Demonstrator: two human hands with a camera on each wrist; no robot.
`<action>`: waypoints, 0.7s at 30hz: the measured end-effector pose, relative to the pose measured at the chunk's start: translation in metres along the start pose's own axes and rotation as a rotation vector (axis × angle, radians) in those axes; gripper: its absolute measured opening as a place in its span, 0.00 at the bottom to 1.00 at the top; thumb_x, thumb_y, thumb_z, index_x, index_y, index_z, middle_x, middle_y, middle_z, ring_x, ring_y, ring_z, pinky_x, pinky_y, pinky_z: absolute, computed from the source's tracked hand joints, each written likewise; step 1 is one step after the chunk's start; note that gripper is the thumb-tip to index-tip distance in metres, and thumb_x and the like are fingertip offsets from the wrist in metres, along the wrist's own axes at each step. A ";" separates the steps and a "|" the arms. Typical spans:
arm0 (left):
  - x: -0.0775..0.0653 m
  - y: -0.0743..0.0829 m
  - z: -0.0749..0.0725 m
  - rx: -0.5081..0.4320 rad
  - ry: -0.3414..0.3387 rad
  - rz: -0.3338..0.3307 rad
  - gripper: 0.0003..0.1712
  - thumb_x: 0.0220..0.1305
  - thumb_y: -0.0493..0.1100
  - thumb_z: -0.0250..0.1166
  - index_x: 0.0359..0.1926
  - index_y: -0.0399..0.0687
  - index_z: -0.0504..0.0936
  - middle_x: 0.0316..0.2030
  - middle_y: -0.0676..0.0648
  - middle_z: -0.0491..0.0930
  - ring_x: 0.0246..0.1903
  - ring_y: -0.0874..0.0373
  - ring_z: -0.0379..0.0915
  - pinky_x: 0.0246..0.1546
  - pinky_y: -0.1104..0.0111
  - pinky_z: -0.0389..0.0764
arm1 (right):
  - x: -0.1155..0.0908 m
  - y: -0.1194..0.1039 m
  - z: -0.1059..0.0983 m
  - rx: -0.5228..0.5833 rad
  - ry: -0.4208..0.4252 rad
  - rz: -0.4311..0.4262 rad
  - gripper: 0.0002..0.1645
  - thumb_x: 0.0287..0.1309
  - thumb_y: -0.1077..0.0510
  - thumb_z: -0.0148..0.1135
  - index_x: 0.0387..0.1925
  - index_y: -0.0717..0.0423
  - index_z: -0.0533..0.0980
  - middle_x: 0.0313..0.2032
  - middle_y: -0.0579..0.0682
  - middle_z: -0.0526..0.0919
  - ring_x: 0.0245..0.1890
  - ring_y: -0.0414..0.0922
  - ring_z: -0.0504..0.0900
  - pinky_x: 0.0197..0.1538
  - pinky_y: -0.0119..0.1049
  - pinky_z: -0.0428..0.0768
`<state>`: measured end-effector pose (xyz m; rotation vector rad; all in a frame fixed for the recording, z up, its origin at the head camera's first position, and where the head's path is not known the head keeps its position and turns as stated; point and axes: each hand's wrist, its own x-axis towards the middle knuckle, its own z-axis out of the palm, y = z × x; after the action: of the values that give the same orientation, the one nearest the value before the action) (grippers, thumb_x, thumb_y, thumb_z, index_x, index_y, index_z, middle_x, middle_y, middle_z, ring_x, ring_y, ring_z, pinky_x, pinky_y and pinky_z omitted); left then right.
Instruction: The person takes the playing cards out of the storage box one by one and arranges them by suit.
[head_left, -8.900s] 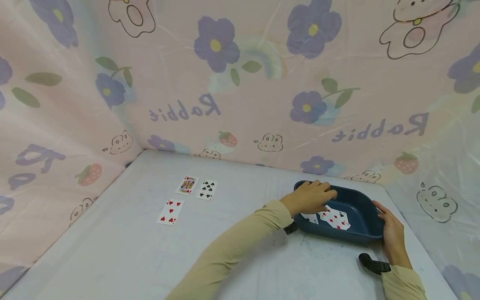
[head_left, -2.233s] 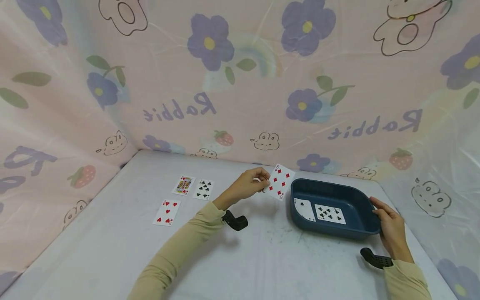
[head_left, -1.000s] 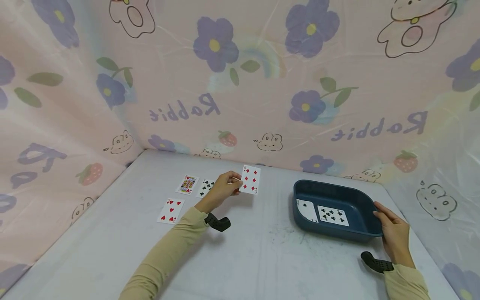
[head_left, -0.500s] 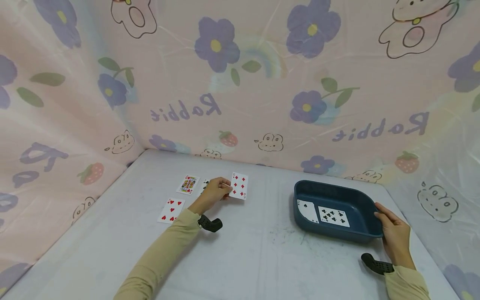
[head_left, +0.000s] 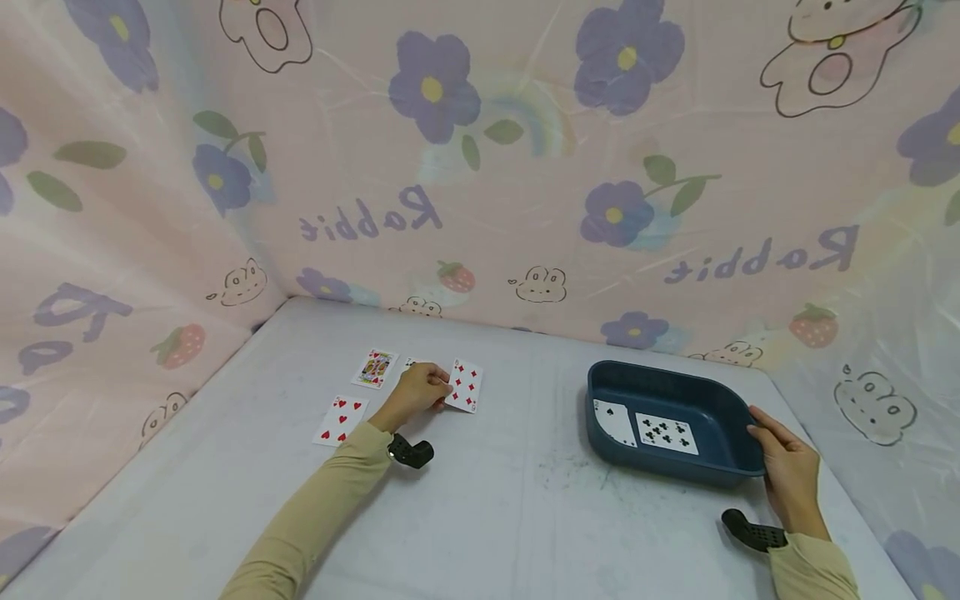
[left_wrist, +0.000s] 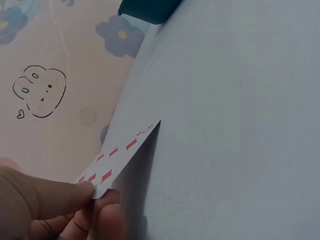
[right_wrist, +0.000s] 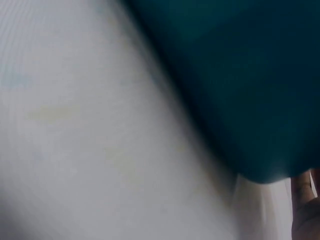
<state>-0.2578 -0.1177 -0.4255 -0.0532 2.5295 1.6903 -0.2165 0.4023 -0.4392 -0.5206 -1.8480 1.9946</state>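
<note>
In the head view my left hand (head_left: 412, 393) pinches a diamonds playing card (head_left: 465, 387) by its left edge, between thumb and fingers. The left wrist view shows this card (left_wrist: 117, 157) slanting low over the white table, its shadow beside it. Just behind the hand lies a clubs card (head_left: 409, 363), mostly hidden. A king of hearts (head_left: 374, 368) and another hearts card (head_left: 341, 419) lie face up to the left. My right hand (head_left: 791, 475) grips the right end of a dark blue plastic tub (head_left: 720, 433), thumb at the rim.
Inside the tub lie a spades card (head_left: 613, 422) and a clubs card (head_left: 667, 432), face up. A black wrist mount (head_left: 411, 451) sits on the left wrist and another mount (head_left: 752, 531) on the right. Printed curtains (head_left: 517, 208) enclose the table (head_left: 525, 517) behind and at the sides.
My left hand has lifted the diamonds card out of the tub, carried it left and lowered it beside the table's clubs card, covering most of that one. The right hand stays on the tub.
</note>
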 end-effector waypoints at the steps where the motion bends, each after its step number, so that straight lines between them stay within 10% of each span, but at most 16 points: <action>1: 0.000 -0.001 -0.001 0.012 0.003 0.003 0.07 0.61 0.30 0.64 0.41 0.32 0.78 0.26 0.45 0.78 0.19 0.60 0.74 0.23 0.73 0.76 | 0.000 0.000 0.000 0.007 0.000 -0.003 0.22 0.63 0.64 0.62 0.59 0.52 0.77 0.49 0.31 0.81 0.63 0.32 0.66 0.59 0.22 0.63; 9: 0.002 -0.003 -0.003 0.199 0.052 0.029 0.05 0.59 0.32 0.64 0.37 0.35 0.79 0.20 0.49 0.79 0.15 0.62 0.72 0.20 0.73 0.70 | 0.001 0.000 0.000 0.019 -0.003 -0.002 0.22 0.63 0.64 0.62 0.58 0.51 0.78 0.49 0.31 0.81 0.64 0.33 0.64 0.60 0.23 0.61; 21: 0.003 -0.002 -0.002 0.221 0.067 0.008 0.04 0.56 0.30 0.62 0.35 0.35 0.79 0.20 0.48 0.78 0.15 0.61 0.72 0.18 0.72 0.72 | 0.000 0.001 -0.001 0.025 -0.020 -0.034 0.22 0.62 0.63 0.63 0.59 0.54 0.77 0.48 0.31 0.81 0.62 0.31 0.66 0.57 0.20 0.64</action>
<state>-0.2606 -0.1205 -0.4266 -0.0844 2.7524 1.4234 -0.2158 0.4034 -0.4404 -0.4608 -1.8298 2.0050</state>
